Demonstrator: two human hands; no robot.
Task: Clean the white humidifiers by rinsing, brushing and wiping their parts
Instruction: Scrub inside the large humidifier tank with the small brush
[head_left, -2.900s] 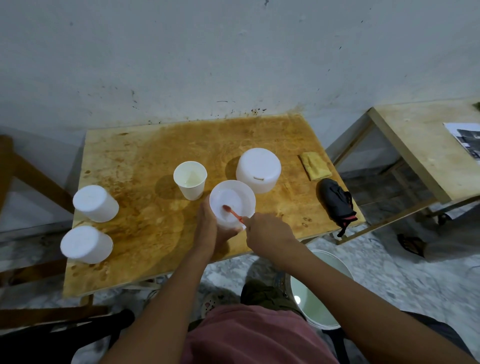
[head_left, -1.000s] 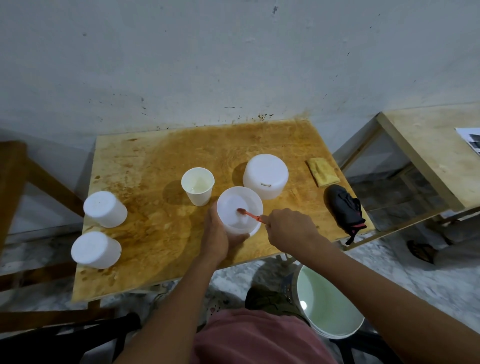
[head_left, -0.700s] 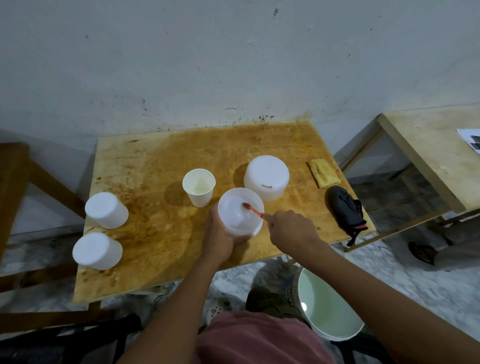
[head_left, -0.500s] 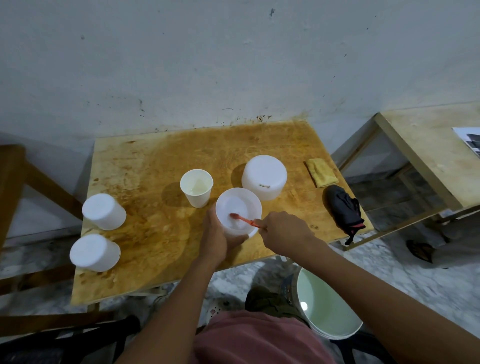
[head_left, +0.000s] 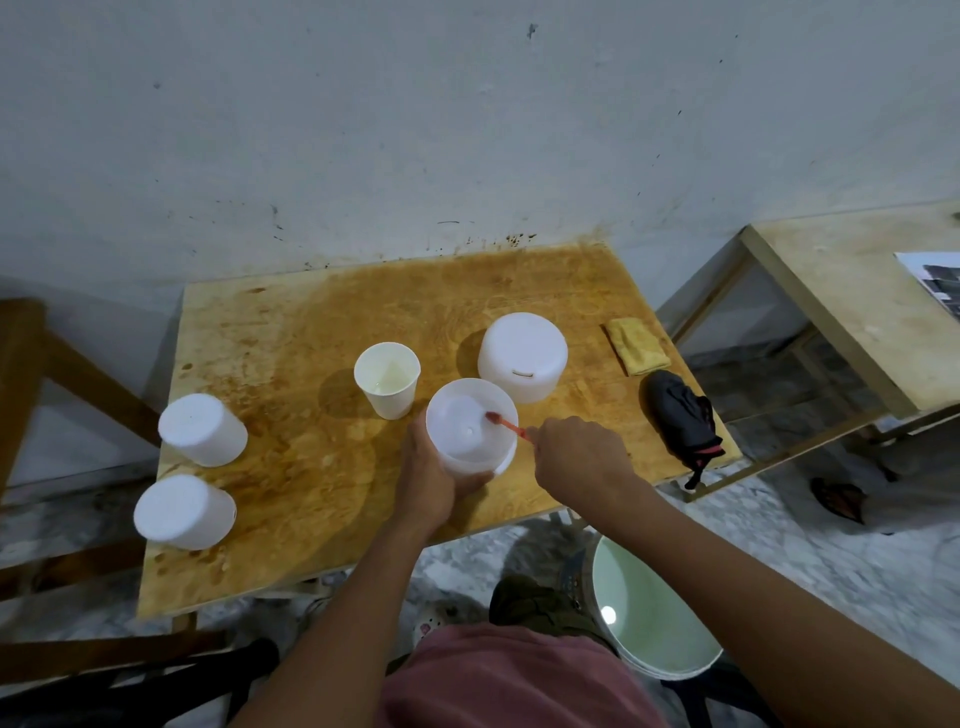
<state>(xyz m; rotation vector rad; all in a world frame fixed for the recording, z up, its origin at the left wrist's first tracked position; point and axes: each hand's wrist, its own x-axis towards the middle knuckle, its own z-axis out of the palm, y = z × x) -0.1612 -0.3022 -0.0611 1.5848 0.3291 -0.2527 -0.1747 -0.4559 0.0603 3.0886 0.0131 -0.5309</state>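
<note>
White humidifier tank sat at the centre of the frame, near the front edge of the wooden surface. The left hand curled around its lower left side, gripping it. The right hand pinched an orange brush, its head inside the tank. Four white humidifier parts showed: the tank, one larger cover to its upper right, and two smaller covers at left. One paper cup and one yellow cloth were there too.

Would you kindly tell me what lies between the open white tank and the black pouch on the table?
In the head view, the right hand lies there, gripping an orange brush whose head reaches into the tank.
</note>
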